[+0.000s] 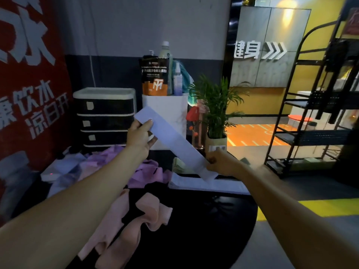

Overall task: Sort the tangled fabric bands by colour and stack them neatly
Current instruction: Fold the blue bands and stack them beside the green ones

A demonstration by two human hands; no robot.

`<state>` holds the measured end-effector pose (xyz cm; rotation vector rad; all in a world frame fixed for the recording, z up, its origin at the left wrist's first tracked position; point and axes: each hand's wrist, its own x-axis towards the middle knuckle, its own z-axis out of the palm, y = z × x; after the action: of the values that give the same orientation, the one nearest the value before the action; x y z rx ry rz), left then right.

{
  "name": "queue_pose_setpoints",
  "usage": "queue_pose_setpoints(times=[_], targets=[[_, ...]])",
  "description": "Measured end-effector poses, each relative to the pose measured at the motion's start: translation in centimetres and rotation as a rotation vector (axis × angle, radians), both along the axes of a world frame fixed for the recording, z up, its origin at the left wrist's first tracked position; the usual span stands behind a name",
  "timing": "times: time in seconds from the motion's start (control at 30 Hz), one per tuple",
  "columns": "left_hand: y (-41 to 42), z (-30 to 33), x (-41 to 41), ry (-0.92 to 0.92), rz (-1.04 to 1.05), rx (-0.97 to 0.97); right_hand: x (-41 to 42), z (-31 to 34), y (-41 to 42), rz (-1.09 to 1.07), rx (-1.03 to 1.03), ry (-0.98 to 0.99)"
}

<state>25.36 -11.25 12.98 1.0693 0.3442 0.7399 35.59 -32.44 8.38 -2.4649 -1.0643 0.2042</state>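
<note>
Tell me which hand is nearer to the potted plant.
Right. The right hand grips the pale band just below the potted plant; the left hand holds the band's other end, farther left.

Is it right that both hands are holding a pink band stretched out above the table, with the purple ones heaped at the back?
Not quite. The held band is pale lavender-white, not pink, as the head view shows. The left hand and right hand do stretch it above the table, and the purple bands are heaped behind.
</note>
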Motion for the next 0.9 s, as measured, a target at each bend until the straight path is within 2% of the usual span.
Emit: queue_pose_setpoints(times=[0.17,0.27,0.47,0.57,0.67,0.77,0.9], targets=[[-0.7,-4.5,1.6,0.149,0.044,-0.054,1.8,-2.9,-4.6,-0.201,0.075,0.112],[-1.1,-7.5,2.6,0.233,0.059,-0.058,3.3,-4.9,-6.6,-0.364,0.207,0.107],[-2.8,-11.0,4.1,0.354,0.097,0.095,4.8,-6.6,-8.6,-0.525,0.3,0.011],[-3.0,-12.5,4.6,0.467,0.124,0.252,5.6,-7.3,-9.1,-0.542,0.244,-0.075],[-2.8,-13.4,4.8,0.584,0.151,0.566,6.6,-8.0,-9.4,-0.52,0.173,-0.131],[-2.5,-13.8,5.0,0.682,0.093,0.805,6.9,-8.3,-9.7,-0.503,0.069,-0.183],[-2.3,-14.1,5.0,0.759,0.073,0.954,7.1,-8.9,-9.9,-0.494,-0.007,-0.219]])
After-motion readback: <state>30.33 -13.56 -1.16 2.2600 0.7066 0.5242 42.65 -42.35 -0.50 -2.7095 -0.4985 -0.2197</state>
